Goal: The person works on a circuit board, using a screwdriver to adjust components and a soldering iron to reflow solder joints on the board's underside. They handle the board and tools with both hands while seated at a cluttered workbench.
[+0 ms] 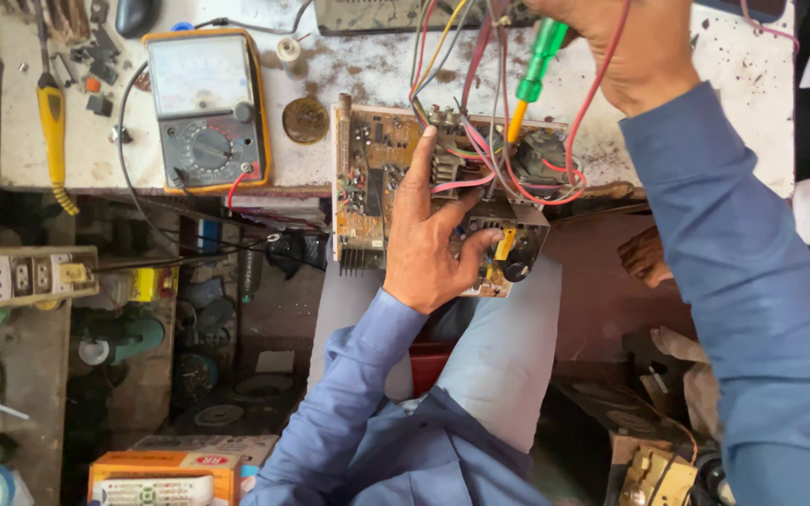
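At the edge of a stained white workbench [67, 150], we're looking down on repair work in full swing. A brown circuit board [367, 178] hangs half off the bench over the person's lap, tangled in red, yellow and pink wires [536, 183].

The left hand [428, 244] is pressed flat on the board, forefinger stretched up toward the finned metal part, thumb hooked round the lower corner near a small yellow piece. It's gripping the board and pinning it steady. The right hand [625, 47] is up top, closed round a green-handled screwdriver [536, 66], whose orange shaft points down into the wires near the board's upper edge.

This looks like the probing or loosening stage, with the tip just reaching the parts. The next touch, I'd judge, needs a steady board and a tip threaded cleanly between those wires without snagging one.

Off to the left sits a yellow-cased meter [206, 108] with a dial, its red lead trailing off the bench. A round brass-coloured disc [305, 120] lies between meter and board. Farther left, a yellow-handled tool [51, 117] rests at the bench edge.
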